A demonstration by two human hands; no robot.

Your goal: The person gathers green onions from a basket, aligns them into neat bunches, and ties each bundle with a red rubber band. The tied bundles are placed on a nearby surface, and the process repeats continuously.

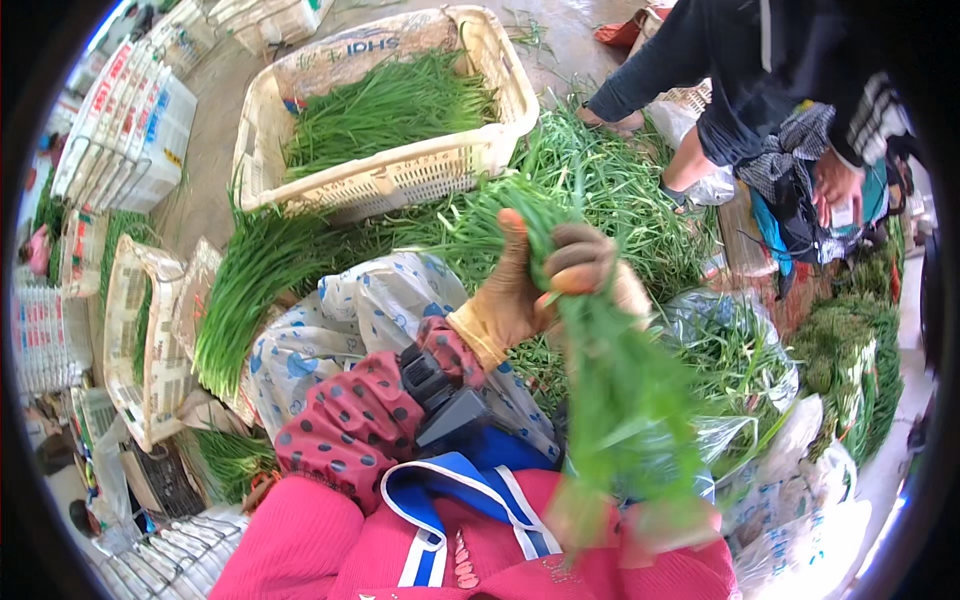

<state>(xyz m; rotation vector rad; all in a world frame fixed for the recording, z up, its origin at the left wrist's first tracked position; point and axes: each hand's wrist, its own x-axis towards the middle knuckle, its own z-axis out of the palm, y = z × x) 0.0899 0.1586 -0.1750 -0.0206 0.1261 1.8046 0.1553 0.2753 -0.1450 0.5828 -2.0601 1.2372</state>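
Note:
A bunch of long green chives (625,385) is held before my chest, its lower part smeared by motion. Wrapped round its middle are the fingers of my right hand (580,262), in a stained glove; leaves hide most of that forearm. My left hand (505,290), in a yellowish, dirt-darkened glove, grips the same bunch from the left, thumb pointing up beside the leaves and other fingers mostly hidden. Just beyond both hands lies a heap of loose green leaves (590,190). Another pile of chives (255,290) rests left of my knees, which a patterned plastic apron (375,300) covers.
A cream plastic crate (400,170) with chives inside stands ahead. White crates (130,120) are stacked at the far left, with an upright crate (145,340) nearer. At right sit bagged greens (735,350) and dark green bundles (850,360). Another person (740,90) bends over at upper right.

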